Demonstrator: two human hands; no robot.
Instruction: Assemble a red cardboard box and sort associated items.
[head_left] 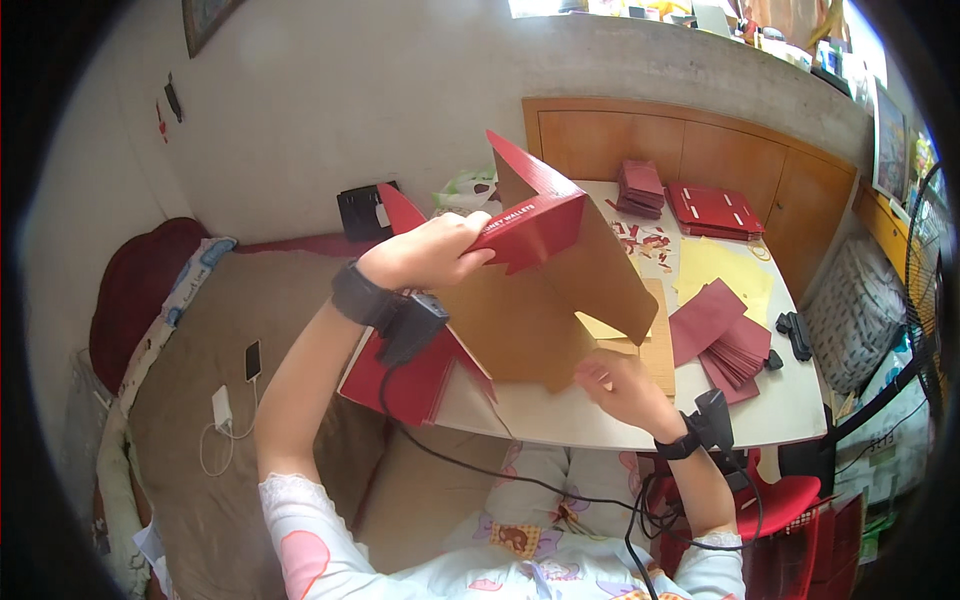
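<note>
A partly folded cardboard box point(520, 325), red outside and plain brown inside, is held up in the air over the near part of the table. My left hand point(430, 250) grips its red upper edge, thumb and fingers closed on the board. Its flaps stick out at angles. Close to the box's lower right edge is my right hand point(628, 385), its fingers loosely bent and a little blurred, with nothing visible in them. Beneath my left forearm lie flat red cardboard pieces point(400, 385) at the table's near left corner.
On the white table point(700, 430) are fanned dark-red envelopes point(735, 350), yellow sheets point(725, 270), a stack of red packets point(640, 188), flat red boxes point(715, 210) and paper scraps. A black cable point(500, 468) runs between my wrist devices. A phone point(253, 360) lies on the bed.
</note>
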